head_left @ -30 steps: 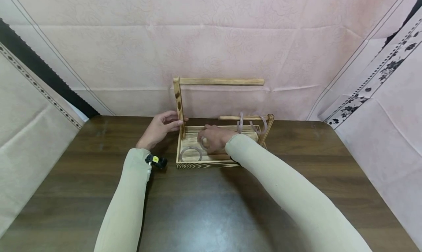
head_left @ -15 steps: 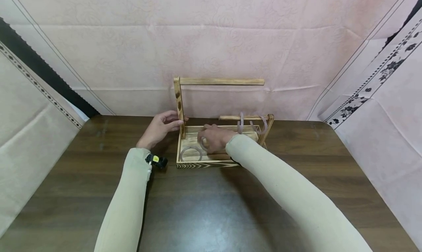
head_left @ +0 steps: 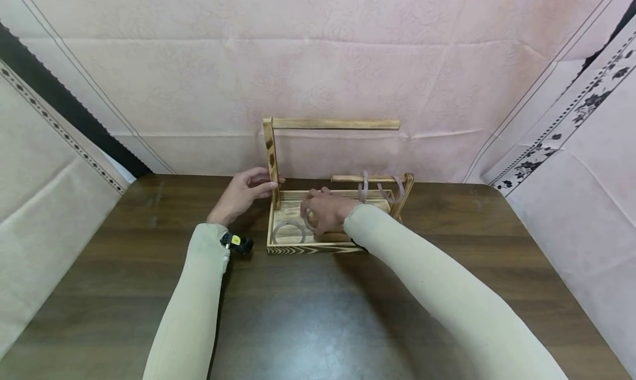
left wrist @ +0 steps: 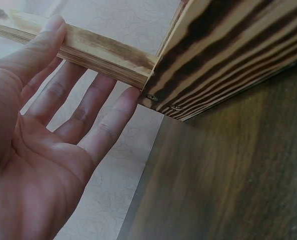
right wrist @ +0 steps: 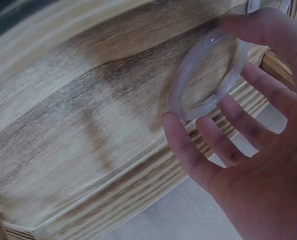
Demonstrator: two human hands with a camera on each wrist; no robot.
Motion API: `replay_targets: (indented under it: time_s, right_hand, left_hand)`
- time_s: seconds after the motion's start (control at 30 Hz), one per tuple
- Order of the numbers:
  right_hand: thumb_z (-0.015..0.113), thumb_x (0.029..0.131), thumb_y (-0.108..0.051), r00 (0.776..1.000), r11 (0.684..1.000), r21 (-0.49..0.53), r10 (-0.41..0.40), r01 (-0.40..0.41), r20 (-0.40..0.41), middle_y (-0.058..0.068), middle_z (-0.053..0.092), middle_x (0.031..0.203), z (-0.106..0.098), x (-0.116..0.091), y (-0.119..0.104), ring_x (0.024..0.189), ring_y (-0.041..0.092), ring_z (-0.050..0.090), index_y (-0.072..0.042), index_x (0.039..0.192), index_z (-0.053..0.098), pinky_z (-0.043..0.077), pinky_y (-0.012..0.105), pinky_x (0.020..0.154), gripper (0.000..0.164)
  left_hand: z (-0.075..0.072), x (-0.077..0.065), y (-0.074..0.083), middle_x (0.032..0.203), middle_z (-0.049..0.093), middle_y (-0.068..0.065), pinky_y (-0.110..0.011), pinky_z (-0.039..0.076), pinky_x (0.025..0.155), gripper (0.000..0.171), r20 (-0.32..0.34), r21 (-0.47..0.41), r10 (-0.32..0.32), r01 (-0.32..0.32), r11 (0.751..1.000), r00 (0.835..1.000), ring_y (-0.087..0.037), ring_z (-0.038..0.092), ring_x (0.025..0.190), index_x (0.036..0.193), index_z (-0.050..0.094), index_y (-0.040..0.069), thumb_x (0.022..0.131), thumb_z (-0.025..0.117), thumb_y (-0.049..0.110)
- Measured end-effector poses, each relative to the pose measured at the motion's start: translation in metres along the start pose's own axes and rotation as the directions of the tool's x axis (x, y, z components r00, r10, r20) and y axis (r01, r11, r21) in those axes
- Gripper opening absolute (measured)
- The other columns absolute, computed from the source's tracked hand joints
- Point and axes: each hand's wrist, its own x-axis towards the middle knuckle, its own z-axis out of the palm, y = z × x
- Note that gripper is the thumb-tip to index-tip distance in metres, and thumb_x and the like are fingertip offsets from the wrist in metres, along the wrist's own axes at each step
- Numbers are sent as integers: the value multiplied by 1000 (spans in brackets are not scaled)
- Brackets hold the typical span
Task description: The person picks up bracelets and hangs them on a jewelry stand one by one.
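A wooden jewelry stand has a tray base (head_left: 298, 249), a left upright post (head_left: 271, 153) and a long top bar (head_left: 335, 124). My left hand (head_left: 245, 191) grips the post low down, thumb on one side and fingers behind, as the left wrist view shows. Inside the tray, my right hand (head_left: 325, 210) holds a translucent pale bangle (right wrist: 180, 82) between thumb and fingertips, tilted close over the tray floor. Another bangle (head_left: 288, 223) lies flat at the tray's front left. Two more, a left bangle (head_left: 365, 186) and a right bangle (head_left: 401, 189), hang on the lower bar (head_left: 346, 178).
The stand is near the back edge of a dark brown wooden table (head_left: 298, 313). Pale pink patterned cloth (head_left: 318, 65) rises right behind it, with more cloth at both sides. A black wrist camera (head_left: 240, 244) is strapped to my left wrist.
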Motion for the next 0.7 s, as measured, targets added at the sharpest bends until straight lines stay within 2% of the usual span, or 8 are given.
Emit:
replay_targets:
  time_s: [0.1,0.17,0.3,0.5,0.7]
  right_hand:
    - [88,82,-28,1000,1000,12,0,0,7,9,45,144,0,-1,0,140,37,40,-21,136,61,49,47,110,60]
    - [87,82,-29,1000,1000,6,-6,6,8,10,45,145,0,-2,0,140,38,42,-21,135,61,49,48,110,60]
    - [86,83,-28,1000,1000,-15,-15,15,12,8,48,139,1,-3,-1,131,33,48,-22,135,61,52,43,103,57]
    - [83,85,-23,999,999,-18,-31,31,13,8,47,140,1,-5,-1,142,36,42,-21,134,60,47,45,112,54]
    - [85,83,-22,999,998,-19,-53,53,-3,7,48,137,1,-9,-1,127,31,48,-22,132,61,52,40,102,55]
  left_hand:
    - [-1,0,-1,129,71,-14,-37,60,98,36,12,15,5,-5,1000,1000,-18,69,115,127,65,5,97,70,26]
    - [-1,-1,-1,129,71,-14,-36,60,98,38,14,20,3,-3,1000,1000,-17,68,115,127,65,6,97,70,27]
    - [-1,-2,-1,128,72,-10,-37,60,99,38,7,26,-11,10,1000,1000,-17,68,116,127,65,7,97,70,28]
    - [0,-1,1,128,72,-11,-38,60,99,36,3,17,-15,15,1000,1000,-19,68,116,127,65,8,97,70,27]
    - [0,-1,1,128,72,-10,-37,60,99,36,1,19,-16,16,1000,1000,-18,68,115,126,66,9,97,71,28]
